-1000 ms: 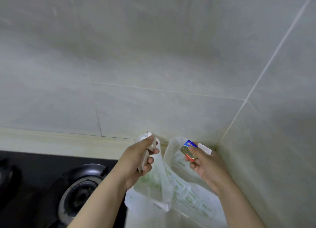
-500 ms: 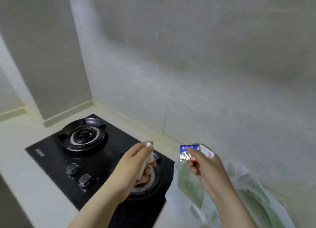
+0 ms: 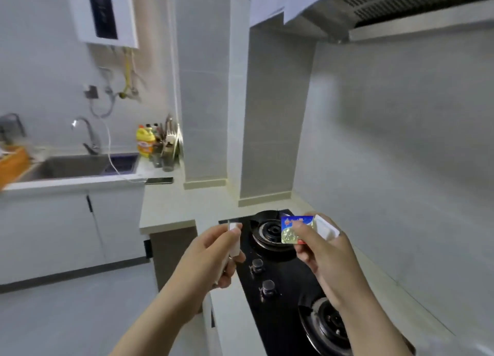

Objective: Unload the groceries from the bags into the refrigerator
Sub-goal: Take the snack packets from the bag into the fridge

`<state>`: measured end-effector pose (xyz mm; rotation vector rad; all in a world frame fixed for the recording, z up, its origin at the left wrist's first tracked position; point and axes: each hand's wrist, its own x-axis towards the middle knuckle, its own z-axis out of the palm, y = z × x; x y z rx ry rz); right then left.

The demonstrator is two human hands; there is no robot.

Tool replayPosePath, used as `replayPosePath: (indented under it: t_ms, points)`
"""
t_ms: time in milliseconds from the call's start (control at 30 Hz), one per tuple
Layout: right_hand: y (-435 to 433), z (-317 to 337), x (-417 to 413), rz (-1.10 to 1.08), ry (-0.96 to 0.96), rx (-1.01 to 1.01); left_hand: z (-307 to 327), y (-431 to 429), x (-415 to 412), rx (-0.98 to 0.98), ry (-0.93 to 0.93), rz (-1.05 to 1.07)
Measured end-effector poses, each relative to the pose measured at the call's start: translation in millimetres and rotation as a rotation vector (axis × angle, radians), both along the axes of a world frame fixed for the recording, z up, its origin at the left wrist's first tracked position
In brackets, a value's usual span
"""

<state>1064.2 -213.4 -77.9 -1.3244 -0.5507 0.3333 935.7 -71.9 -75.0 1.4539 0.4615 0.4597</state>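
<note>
Grey-tiled walls close in an L-shaped kitchen, with a pale surface [image 3: 165, 208] running under them.

Held in the air above the hob is a small flat packet [image 3: 296, 230], blue with red print along its top and shiny gold foil below. The right grip [image 3: 323, 256] pinches it at its lower right corner between thumb and curled fingers, so most of the packet sticks out to the left of the thumb. Just behind it, against the same fingers, sits a small white box [image 3: 326, 228], tilted, touching the packet's right edge.

The left grip [image 3: 211, 259] is clenched around a slim white packet [image 3: 234, 239] that stands nearly upright, its top end clear of the thumb and its lower end hidden in the palm. What it contains cannot be told. Both grips are level with each other and apart, neither touching the surface.

Below them lies a black hob [image 3: 283, 283] with 2 burners, 1 far [image 3: 270, 231] and 1 near [image 3: 328, 326], and 2 knobs [image 3: 268, 287] between. Overhead on the right hangs a range hood [image 3: 401, 11]. Further left are a phone [image 3: 159, 180], a yellow bottle [image 3: 145, 142], a steel sink [image 3: 80, 166] with a tap [image 3: 85, 133], and a white water heater [image 3: 103, 13] on the wall.
</note>
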Motion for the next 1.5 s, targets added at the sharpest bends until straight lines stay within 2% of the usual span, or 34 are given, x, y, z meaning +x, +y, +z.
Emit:
replayPosePath:
  t_ms: [267,533,800,1133,1267,1500]
  points:
    - [135.9,40.9,-104.2,0.393,-0.144,0.018,29.5,85.9,-151.3,0.061,-0.022,0.334]
    - [248.2,70.1,-276.9,0.722,-0.185,0.021,48.3,140.3,-340.5,0.128,-0.041,0.652]
    - [320.1,74.1,-430.9,0.983,-0.182,0.052,41.8,171.0,-498.6,0.121,-0.076,0.939]
    - [421.4,81.2,-552.4,1.227,-0.205,0.077,43.4,220.0,-618.6,0.183,-0.066,1.21]
    - [470.2,79.3,-576.8,1.27,-0.186,0.094,52.9,254.7,-643.0,0.211,-0.079,1.277]
    - [556.6,84.1,-606.3,1.277,-0.199,0.105,77.4,336.4,-666.2,0.379,0.037,1.411]
